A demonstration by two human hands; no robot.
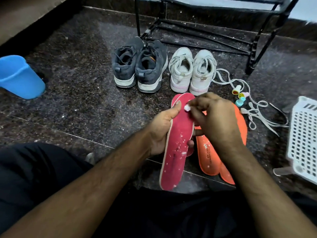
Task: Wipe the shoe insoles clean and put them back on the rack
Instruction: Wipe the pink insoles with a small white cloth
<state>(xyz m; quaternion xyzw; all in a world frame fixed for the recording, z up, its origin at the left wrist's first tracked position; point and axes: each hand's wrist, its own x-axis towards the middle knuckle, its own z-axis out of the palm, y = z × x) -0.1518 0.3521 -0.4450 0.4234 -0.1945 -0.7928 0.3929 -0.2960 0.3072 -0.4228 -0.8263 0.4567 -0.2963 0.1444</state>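
Insole, the red one, sits lengthwise in my left hand, its grip wrapped around the edges above the floor. My right hand pinches a small white wad against its toe end. Orange insoles lie just beneath; dark sneakers, white sneakers and the black rack stand beyond.

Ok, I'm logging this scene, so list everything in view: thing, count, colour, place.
red insole: 1, red, held over the floor
white wad: 1, white, at the insole's toe
orange insoles: 2, orange, floor, right
dark sneakers: 2, grey, before the rack
white sneakers: 2, white, right of those
laces: white, loose, floor
shoe rack: 1, black
bucket: 1, blue, left
basket: 1, white, right
left hand: grips red insole
right hand: pinches wad
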